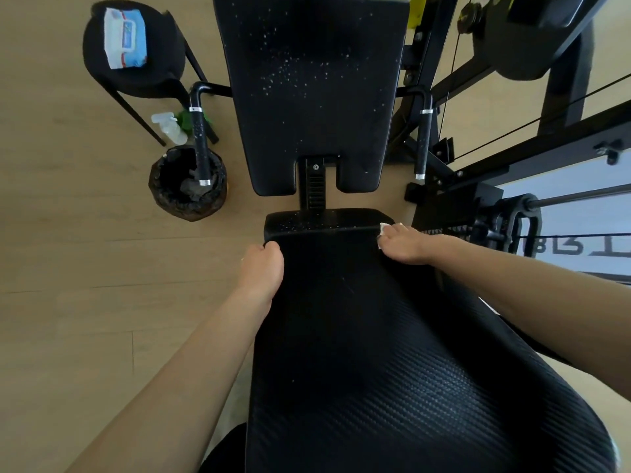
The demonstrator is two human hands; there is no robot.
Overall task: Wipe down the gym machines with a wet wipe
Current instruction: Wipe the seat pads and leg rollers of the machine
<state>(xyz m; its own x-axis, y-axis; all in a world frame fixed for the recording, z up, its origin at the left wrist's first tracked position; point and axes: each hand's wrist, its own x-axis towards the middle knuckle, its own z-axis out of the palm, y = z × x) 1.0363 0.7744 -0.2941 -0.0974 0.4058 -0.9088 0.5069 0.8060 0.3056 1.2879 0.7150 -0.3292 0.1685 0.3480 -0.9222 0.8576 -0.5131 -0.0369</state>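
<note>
The wet wipe (383, 228) was gripped under the right hand (406, 243) at the seat pad (358, 319) corner. The pad's left edge was gripped by the left hand (262, 271). Wipes pack (125, 38) lettering was unreadable.

- Pale wood-plank floor (68, 268) carrying everything in view.
- Round black stool on thin black legs (133, 80), standing on the floor at upper left; bearing a white-and-blue soft pack of wet wipes (124, 37) flat on its seat.
- Clear plastic spray bottle (169, 126), on the floor just beside the stool's legs, next to something green.
- Round dark bin with a crumpled black liner (187, 189), on the floor near the bottle, partly hidden behind a black machine handle.
- Black steel frame of the gym machine (454, 165), resting on the floor at right.
- Black padded seat with woven texture (375, 370), raised above the floor, filling the lower middle.
</note>
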